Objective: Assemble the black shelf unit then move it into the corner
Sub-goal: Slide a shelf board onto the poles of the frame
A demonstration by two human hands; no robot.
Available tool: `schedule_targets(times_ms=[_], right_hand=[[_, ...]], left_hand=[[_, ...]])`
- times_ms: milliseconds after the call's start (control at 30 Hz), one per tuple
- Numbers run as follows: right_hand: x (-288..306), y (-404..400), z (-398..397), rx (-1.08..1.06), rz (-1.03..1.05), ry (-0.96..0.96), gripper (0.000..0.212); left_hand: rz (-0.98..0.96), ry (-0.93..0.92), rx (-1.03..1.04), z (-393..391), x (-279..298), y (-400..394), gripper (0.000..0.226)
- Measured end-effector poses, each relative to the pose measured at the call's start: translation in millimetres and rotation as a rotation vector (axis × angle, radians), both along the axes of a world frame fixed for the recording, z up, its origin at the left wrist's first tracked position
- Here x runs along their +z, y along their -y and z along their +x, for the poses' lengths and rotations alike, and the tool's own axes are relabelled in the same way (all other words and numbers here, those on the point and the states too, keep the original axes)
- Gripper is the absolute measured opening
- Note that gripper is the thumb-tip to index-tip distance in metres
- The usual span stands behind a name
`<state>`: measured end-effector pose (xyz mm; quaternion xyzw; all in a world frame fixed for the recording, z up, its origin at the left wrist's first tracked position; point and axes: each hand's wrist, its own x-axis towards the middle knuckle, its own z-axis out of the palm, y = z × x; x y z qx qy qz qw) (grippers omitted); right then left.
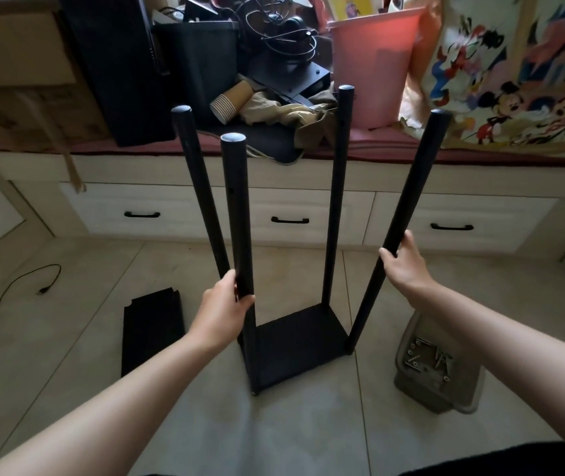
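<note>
The black shelf unit stands on the tiled floor: one black shelf board [300,341] at the bottom with four upright black poles at its corners. My left hand [224,310] grips the near left pole [238,214] at mid height. Around the near right pole [401,214], which leans outward to the right, my right hand [403,266] is closed. The far left pole [198,187] and far right pole [337,187] rise untouched. A second loose black shelf board [152,333] lies flat on the floor to the left.
A grey tray [435,383] holding several screws sits on the floor at the right. Behind the unit runs a low cabinet with drawers [289,214], topped with a pink bin [375,67], paper cups, cables and black boxes. A black cable [16,290] trails at left.
</note>
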<state>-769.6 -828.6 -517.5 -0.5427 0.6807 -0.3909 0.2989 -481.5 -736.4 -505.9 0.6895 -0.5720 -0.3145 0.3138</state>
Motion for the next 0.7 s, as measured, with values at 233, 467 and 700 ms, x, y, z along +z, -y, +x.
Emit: schedule_targets(times_ms=[233, 467, 700], right_hand=[[5, -44, -4, 0.124, -0.046, 0.003, 0.028], [11, -89, -4, 0.206, -0.011, -0.004, 0.008], [18, -93, -5, 0.150, 0.041, -0.031, 0.014]], left_hand=[[-0.088, 0.019, 0.053, 15, 2, 20, 0.041], [-0.079, 0.035, 0.087, 27, 1, 30, 0.045], [-0.067, 0.046, 0.064, 21, -1, 13, 0.043]])
